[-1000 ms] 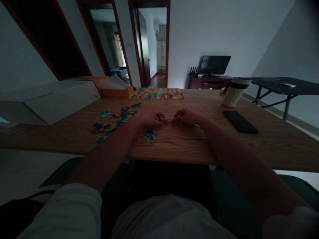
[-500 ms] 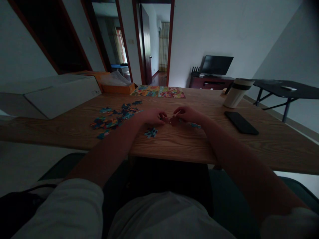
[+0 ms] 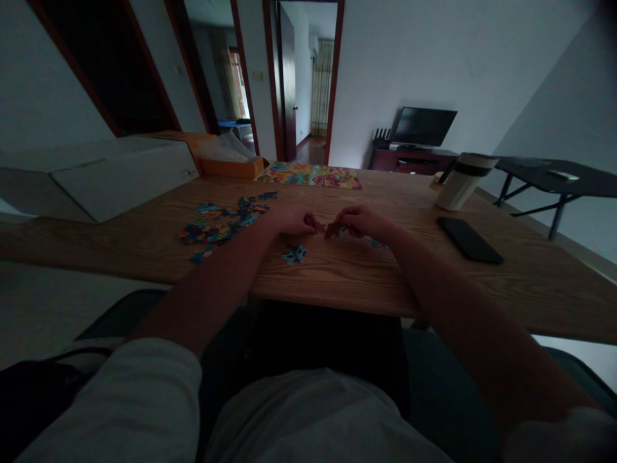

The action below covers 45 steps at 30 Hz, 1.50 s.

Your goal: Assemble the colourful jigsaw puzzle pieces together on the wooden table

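Observation:
My left hand (image 3: pixel 292 220) and my right hand (image 3: pixel 360 222) meet over the middle of the wooden table (image 3: pixel 337 270). Each pinches a small reddish puzzle piece (image 3: pixel 328 228), and the two pieces touch between the fingertips. A blue piece (image 3: pixel 294 254) lies on the table just in front of my left hand. Another bluish piece (image 3: pixel 376 243) peeks out beside my right wrist. A heap of several loose colourful pieces (image 3: pixel 224 222) is spread to the left.
A picture sheet (image 3: pixel 311 175) lies at the table's far edge, beside an orange box (image 3: pixel 231 164) and a large white box (image 3: pixel 106 173). A white tumbler (image 3: pixel 460 181) and a dark phone (image 3: pixel 470 239) sit to the right. A dark side table (image 3: pixel 554 177) stands beyond.
Both hands stay together pinching the reddish pieces, which have been shifted slightly between the fingers. The view has tilted up a little.

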### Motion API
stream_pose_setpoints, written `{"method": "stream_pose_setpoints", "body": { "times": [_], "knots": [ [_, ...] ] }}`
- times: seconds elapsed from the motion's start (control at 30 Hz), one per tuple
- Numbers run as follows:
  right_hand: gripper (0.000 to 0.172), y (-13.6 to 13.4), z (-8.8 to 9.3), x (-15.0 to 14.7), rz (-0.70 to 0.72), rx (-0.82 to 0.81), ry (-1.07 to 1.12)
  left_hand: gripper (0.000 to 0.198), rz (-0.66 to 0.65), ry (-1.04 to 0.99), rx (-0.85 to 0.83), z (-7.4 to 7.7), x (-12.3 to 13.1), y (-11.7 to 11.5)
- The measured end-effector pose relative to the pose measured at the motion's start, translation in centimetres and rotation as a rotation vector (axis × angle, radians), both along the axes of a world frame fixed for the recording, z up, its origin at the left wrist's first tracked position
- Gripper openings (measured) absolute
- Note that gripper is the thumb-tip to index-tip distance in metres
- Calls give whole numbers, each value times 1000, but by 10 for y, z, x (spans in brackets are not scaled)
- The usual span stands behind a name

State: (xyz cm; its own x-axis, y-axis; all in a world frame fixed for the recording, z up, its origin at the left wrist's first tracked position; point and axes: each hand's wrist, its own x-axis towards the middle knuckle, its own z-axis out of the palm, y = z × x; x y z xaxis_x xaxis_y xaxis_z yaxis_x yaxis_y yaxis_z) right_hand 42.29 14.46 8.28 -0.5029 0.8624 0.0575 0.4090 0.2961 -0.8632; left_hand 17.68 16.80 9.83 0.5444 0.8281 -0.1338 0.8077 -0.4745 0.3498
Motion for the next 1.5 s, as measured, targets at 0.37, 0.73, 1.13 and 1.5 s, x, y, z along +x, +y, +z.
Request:
{"method": "stream_pose_setpoints", "body": {
  "times": [0.37, 0.73, 1.13, 1.5],
  "knots": [
    [30, -6, -1, -13, 53, 248, -332, 38, -22, 42, 0, 1, 3, -1],
    [41, -11, 2, -9, 188, 317, -467, 45, -41, 39, 18, 3, 3, -3],
    [47, -13, 3, -9, 229, 362, -495, 45, 12, 46, 46, -1, 8, -1],
    [51, -27, 12, -16, 230, 362, -548, 41, -71, 7, -25, 2, 2, 1]
  ]
}}
